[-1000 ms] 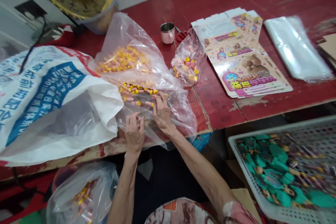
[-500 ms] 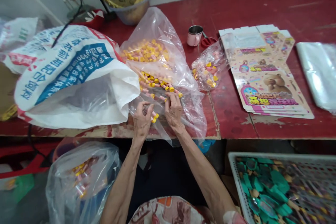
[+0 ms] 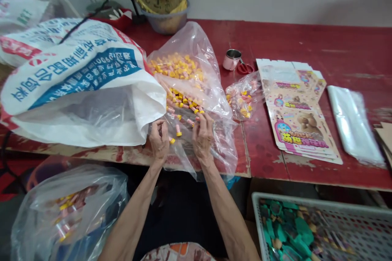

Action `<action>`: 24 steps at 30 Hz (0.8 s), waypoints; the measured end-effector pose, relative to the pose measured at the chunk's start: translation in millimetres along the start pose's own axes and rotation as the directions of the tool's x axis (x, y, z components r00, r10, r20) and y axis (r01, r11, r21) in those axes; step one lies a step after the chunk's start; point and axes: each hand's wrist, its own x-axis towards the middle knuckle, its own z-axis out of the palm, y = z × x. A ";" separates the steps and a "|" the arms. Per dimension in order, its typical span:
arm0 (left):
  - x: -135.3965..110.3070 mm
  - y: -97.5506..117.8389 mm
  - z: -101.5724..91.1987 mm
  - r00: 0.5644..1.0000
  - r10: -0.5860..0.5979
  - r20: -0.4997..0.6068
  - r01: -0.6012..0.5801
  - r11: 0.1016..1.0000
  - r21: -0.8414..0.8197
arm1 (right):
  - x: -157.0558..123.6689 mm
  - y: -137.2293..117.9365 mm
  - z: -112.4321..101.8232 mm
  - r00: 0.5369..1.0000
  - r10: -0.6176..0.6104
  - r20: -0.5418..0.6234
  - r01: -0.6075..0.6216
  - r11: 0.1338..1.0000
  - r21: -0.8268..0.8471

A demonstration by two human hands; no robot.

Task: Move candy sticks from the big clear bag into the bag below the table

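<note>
Both my hands rest low on a large transparent plastic bag (image 3: 196,89) that holds many wrapped candies with pink bodies and yellow ends. The candies are heaped at the far end, with a looser row near my fingers. My left hand (image 3: 159,140) is curled against the plastic, with a single candy (image 3: 178,130) just to its right. My right hand (image 3: 202,136) has its fingertips at the near edge of the row. Plastic and fingers overlap, so I cannot tell whether either hand grips a candy.
A white woven sack with blue print (image 3: 76,85) bulges at left on the red table (image 3: 306,40). Beyond stand a pink mug (image 3: 232,59), red-handled scissors (image 3: 245,68), a small candy bag (image 3: 243,100), printed box blanks (image 3: 297,110) and plastic sleeves (image 3: 352,128). Below sit a candy bag (image 3: 70,212) and a basket (image 3: 284,228).
The view has swung and levelled, so the table edge now runs nearly straight across. Both hands remain at the bag, their fingers shifted slightly among the candies.
</note>
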 end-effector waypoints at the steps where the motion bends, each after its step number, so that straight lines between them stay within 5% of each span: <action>1: -1.2 0.6 -0.5 1.000 0.021 -0.009 -0.021 1.000 -0.006 | -0.1 -0.2 0.6 0.997 -0.023 0.072 0.025 0.999 -0.027; 4: -3.8 5.8 -1.3 0.994 0.109 0.001 -0.109 0.994 0.012 | -0.1 1.9 3.4 0.982 -0.038 0.184 0.048 0.998 -0.047; 8: -5.7 12.5 -2.6 0.977 0.199 -0.080 -0.194 0.979 0.066 | -0.6 7.7 5.1 0.994 -0.013 0.108 0.016 1.000 -0.027; 10: -6.6 10.5 -3.1 0.975 0.220 -0.027 -0.218 0.974 0.068 | 0.0 9.4 3.9 0.990 -0.007 0.143 0.016 0.998 -0.060; 13: -7.5 2.0 -4.1 0.987 0.127 0.098 -0.130 0.991 0.024 | 4.3 7.6 -3.4 0.975 0.012 0.221 -0.005 1.000 -0.030; 19: -9.1 -6.4 -8.5 0.971 -0.041 0.235 0.084 0.980 -0.180 | 4.5 -17.7 -31.2 0.899 0.159 0.409 -0.305 0.896 0.323; 24: -7.9 0.8 -15.0 0.893 0.045 0.447 0.074 0.967 -0.245 | -17.5 -26.8 -31.5 0.884 -0.160 0.438 0.011 0.946 0.325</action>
